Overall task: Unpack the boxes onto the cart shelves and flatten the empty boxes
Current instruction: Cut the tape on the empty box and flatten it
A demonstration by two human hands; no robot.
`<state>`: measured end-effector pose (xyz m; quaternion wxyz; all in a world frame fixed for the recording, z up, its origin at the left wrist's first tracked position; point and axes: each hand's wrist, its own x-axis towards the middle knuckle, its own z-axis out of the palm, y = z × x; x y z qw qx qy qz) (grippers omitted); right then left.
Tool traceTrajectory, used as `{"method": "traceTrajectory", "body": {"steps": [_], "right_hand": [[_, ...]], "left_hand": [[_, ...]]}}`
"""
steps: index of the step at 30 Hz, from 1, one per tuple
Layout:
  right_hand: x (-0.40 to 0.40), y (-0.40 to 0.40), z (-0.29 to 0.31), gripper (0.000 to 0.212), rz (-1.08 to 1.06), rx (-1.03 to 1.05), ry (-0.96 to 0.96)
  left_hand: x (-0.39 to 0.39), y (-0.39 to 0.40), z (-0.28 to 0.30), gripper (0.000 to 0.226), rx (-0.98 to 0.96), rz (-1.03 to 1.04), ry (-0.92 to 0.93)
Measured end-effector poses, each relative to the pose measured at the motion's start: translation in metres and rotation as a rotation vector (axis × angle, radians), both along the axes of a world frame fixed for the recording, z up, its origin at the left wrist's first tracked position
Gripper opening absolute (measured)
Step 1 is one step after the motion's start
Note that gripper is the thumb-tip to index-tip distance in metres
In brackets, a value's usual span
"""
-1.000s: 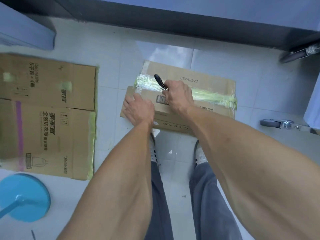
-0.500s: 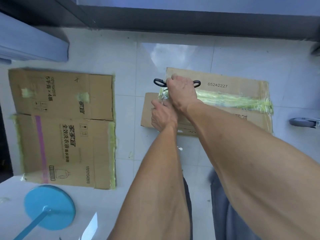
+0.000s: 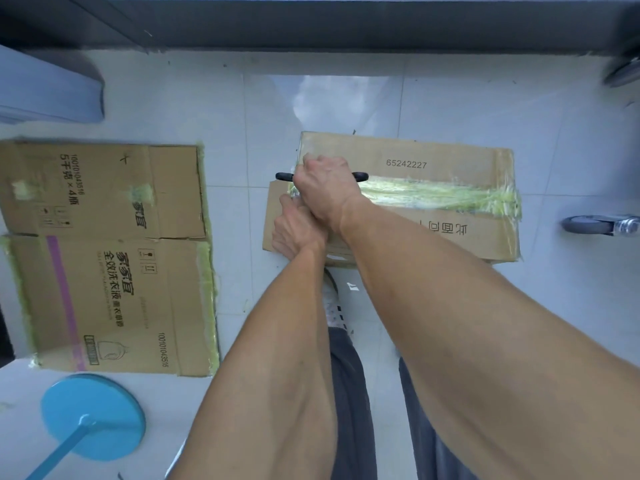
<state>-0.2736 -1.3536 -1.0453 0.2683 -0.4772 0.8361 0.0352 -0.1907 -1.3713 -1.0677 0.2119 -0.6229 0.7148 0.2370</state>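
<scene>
A sealed brown cardboard box (image 3: 450,161) with a yellow-green tape seam (image 3: 443,197) lies on the white tile floor in front of me. My right hand (image 3: 327,188) grips black-handled scissors (image 3: 360,176) at the left end of the tape seam; the handles stick out on both sides of the fist. My left hand (image 3: 294,230) presses on the box's near left corner, just below the right hand, its fingers partly hidden. A flattened box (image 3: 104,258) with printed text lies on the floor to the left.
A blue round stand base (image 3: 91,415) sits at the lower left. A cart caster wheel (image 3: 599,225) shows at the right edge. A dark baseboard (image 3: 346,26) runs along the top. My legs and shoes are below the box.
My right hand with the scissors shifted to the left end of the tape seam. My left hand slid closer under it. The view drifted, so the boxes appear further right.
</scene>
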Motion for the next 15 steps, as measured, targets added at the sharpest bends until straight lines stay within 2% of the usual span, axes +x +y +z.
{"method": "traceTrajectory", "body": {"steps": [6, 11, 13, 15], "right_hand": [[-0.011, 0.066, 0.007, 0.027, -0.06, 0.184, 0.029], [-0.021, 0.12, 0.016, 0.025, -0.083, 0.234, 0.08], [-0.021, 0.118, 0.017, 0.026, -0.114, 0.22, 0.073], [-0.021, 0.117, 0.014, 0.028, -0.164, 0.187, 0.073]], "left_hand": [[0.006, 0.008, -0.001, 0.031, -0.098, -0.049, -0.047], [0.005, 0.022, -0.003, 0.032, -0.174, -0.057, -0.088], [0.002, 0.032, 0.001, 0.037, -0.263, -0.162, -0.159], [-0.005, 0.042, 0.01, 0.058, -0.312, -0.383, -0.094]]}}
